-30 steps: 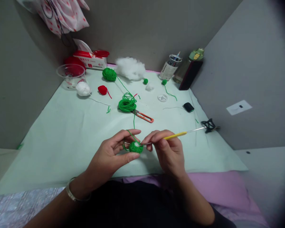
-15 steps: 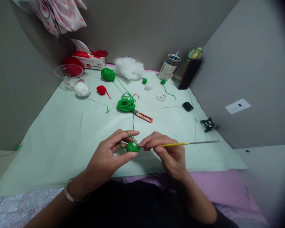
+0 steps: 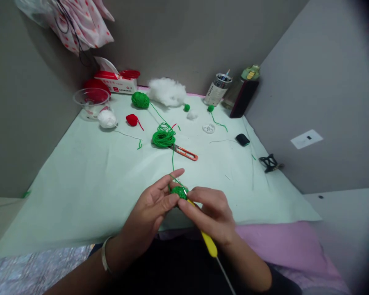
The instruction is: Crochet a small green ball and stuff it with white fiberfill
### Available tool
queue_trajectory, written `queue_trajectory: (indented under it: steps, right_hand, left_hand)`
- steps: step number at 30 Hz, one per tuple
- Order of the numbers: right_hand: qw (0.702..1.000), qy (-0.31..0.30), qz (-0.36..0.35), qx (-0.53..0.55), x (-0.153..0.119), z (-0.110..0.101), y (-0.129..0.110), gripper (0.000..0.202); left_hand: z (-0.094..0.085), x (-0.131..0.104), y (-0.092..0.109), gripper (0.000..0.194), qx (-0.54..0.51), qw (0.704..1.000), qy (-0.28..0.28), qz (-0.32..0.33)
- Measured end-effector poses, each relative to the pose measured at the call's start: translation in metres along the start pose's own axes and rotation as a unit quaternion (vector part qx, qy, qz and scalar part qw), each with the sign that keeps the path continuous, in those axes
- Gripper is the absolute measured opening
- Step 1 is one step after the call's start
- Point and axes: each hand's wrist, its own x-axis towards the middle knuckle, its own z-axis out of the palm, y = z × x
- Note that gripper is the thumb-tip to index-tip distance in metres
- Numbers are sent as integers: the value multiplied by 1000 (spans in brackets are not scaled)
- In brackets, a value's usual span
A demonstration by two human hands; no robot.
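A small green crocheted piece (image 3: 178,191) is pinched between the thumb and fingers of my left hand (image 3: 152,205), which has its index finger raised with green yarn over it. My right hand (image 3: 213,211) grips a crochet hook with a yellow handle (image 3: 209,244). The hook's metal tip is at the green piece, and its other metal end points down toward my body. From the piece a green strand runs up to a loose green yarn coil (image 3: 163,138), beside orange-handled snips (image 3: 186,153).
Behind lie a green yarn ball (image 3: 140,100), white stuffing (image 3: 167,91), a red ball (image 3: 131,119) and a white ball (image 3: 107,119). A plastic cup (image 3: 92,111) stands left. A pen can (image 3: 217,91), bottle (image 3: 251,73), black case (image 3: 242,139) and black clip (image 3: 269,162) are right.
The hook has swung from pointing right to pointing down toward my body. Both hands and the green piece have shifted slightly, the piece to the right. The view has tilted a little.
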Motion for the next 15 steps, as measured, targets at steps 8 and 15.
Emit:
queue_trajectory:
  steps: [8,15]
  right_hand:
    - [989,65,-75,109,20,0,-4,30]
    - [978,60,2,201,24,-6,1,19]
  left_hand:
    - [-8,8,6,68,-38,999,-12,9]
    - [-14,9,16,57,30,999,-12,31]
